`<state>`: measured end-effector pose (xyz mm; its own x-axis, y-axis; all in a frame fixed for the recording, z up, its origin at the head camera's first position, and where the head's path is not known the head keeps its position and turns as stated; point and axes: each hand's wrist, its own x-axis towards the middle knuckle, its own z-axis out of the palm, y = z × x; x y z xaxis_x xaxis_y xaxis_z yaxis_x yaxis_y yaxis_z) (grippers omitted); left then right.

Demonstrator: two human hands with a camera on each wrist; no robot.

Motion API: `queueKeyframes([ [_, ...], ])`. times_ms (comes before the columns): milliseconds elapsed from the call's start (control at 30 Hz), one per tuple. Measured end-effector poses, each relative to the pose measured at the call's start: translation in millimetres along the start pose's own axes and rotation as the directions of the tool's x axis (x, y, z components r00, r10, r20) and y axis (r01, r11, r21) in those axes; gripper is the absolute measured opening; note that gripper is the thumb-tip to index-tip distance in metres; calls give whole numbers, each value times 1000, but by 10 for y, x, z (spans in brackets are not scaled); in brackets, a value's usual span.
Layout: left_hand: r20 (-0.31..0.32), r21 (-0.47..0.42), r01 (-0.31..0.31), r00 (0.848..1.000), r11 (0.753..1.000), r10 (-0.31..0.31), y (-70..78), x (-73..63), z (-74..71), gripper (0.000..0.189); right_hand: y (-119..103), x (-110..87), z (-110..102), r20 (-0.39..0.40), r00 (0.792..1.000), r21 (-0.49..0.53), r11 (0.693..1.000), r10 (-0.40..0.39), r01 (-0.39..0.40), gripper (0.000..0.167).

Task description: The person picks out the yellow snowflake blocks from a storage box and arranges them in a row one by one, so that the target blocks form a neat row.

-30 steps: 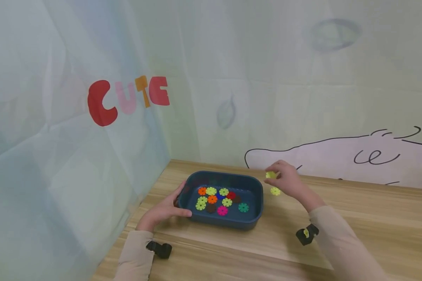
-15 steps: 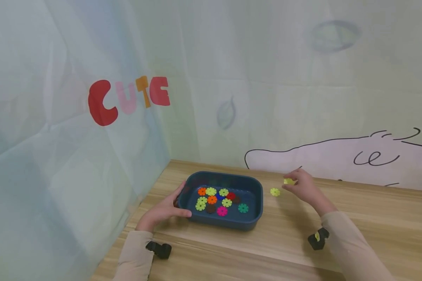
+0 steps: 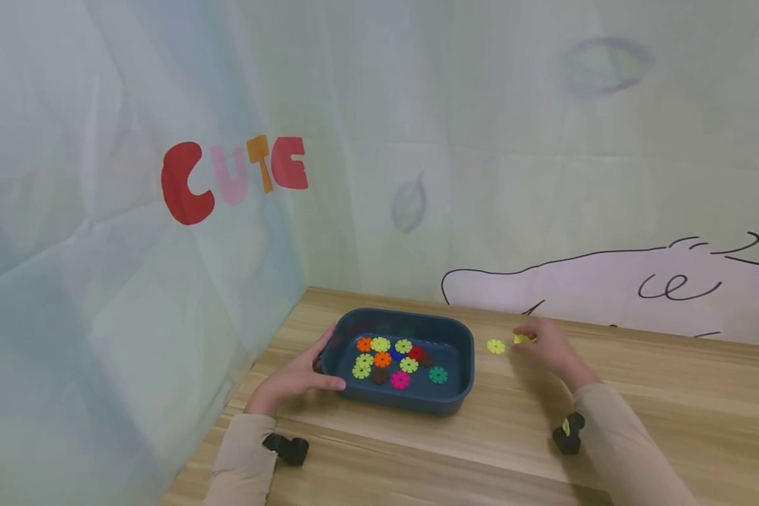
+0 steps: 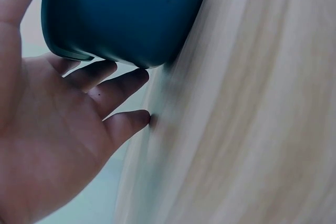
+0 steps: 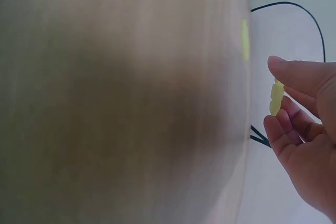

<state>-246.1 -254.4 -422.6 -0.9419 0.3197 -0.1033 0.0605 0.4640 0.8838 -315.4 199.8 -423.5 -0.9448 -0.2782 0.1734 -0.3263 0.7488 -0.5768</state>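
A dark blue plastic basin (image 3: 405, 403) stands on the wooden table, with several toothed plastic snowflake discs (image 3: 400, 380) lying in it, yellow, orange, pink, red, brown, blue and green. At its left end my left hand (image 3: 294, 378) holds it, thumb along the front and fingers around the far side; in the left wrist view the fingertips meet the basin wall (image 4: 126, 14). To the right, just above the table, my right hand (image 3: 552, 351) pinches a yellow snowflake disc (image 5: 277, 98) between thumb and fingers. Another yellow snowflake disc (image 3: 496, 346) lies flat between the basin and this hand.
Fabric backdrops rise along the left and back edges of the table (image 3: 379, 450). Red, pink and orange letters (image 3: 187, 184) mark the left backdrop (image 3: 101, 295). Black camera mounts (image 3: 286, 449) sit on both wrists.
My right hand has moved right, away from the basin, and then lowered toward the table with the yellow snowflake disc. The left hand and basin have stayed in place.
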Motion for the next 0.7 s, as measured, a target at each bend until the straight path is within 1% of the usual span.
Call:
queueKeyframes([
  [233, -7, 10, 13, 1000, 1000, -12, -12, 6, 8, 112, 96, 40, 74, 4, 1000, 4, 1000, -12, 11, 31],
  [400, -9, 17, 9, 1000, 1000, -8, -13, 7, 5, 113, 98, 52, 83, 13, 999, -8, 1000, -30, 30, 31],
  [567, -10, 12, 19, 1000, 1000, -18, -11, 8, 8, 112, 96, 68, 85, 45, 999, -3, 1000, -5, 5, 30],
  [700, -5, 2, 18, 1000, 1000, -18, -1, 3, 11, 113, 103, 62, 66, 58, 998, 17, 1000, -6, 5, 31],
])
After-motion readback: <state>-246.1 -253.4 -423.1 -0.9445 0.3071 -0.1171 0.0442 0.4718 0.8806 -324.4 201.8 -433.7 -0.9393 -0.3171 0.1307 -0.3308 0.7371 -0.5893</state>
